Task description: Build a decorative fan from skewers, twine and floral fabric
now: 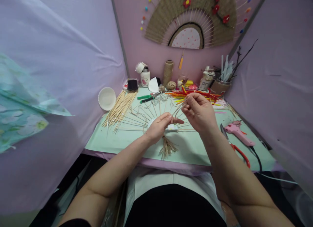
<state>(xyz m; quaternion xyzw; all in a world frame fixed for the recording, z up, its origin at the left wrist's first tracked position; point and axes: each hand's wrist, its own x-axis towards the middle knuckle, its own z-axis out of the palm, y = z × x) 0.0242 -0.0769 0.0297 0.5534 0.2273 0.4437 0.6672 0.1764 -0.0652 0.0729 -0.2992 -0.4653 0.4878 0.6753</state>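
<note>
Thin sticks (132, 120) spread like a fan across the green table, around a pale piece (172, 127) at their centre. Over that centre is my left hand (160, 126), thumb and fingers pinched on a strand of twine, with one finger stretched to the right. My right hand (197, 110) is raised to the right of it, fingers closed on the same thin twine (178, 111), which runs between the hands. Below my left hand hangs a frayed twine tassel (167, 147) lying on the table.
Loose sticks (121, 108) and green-handled pliers (146, 98) lie at the left and back. Coloured pipe cleaners (210, 96) sit behind my right hand. Red-handled scissors (241, 154) and a pink glue gun (238, 134) are at the right. A finished fan (161, 23) hangs on the wall.
</note>
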